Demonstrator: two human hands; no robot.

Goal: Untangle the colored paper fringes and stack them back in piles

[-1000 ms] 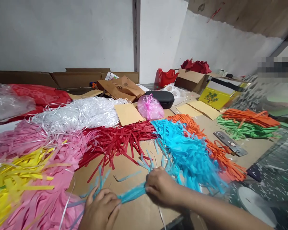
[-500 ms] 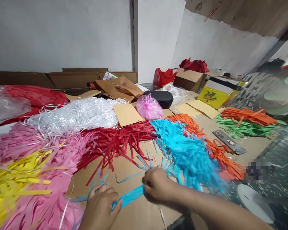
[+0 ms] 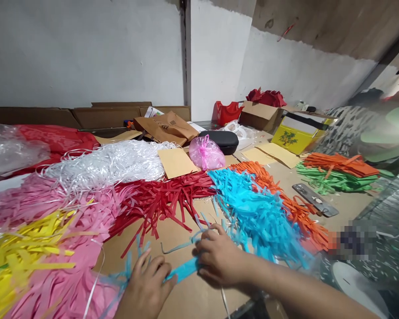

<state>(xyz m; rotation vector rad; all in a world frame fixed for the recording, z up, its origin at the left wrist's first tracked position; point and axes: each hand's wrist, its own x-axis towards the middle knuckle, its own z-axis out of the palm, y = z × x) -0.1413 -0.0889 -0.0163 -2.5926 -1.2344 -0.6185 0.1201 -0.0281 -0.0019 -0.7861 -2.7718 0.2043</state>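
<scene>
Blue strips (image 3: 185,269) lie left-right between both hands (near edge): left hand (image 3: 146,288) pinches one end, right hand (image 3: 217,259) grips the other.

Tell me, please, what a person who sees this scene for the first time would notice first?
First the bright heaps of cut paper strips across the table: the blue heap in the middle, red strips beside it, pink strips and yellow strips at the left. Near the front edge, the left hand and the right hand grip a gathered blue bundle between them.
</scene>
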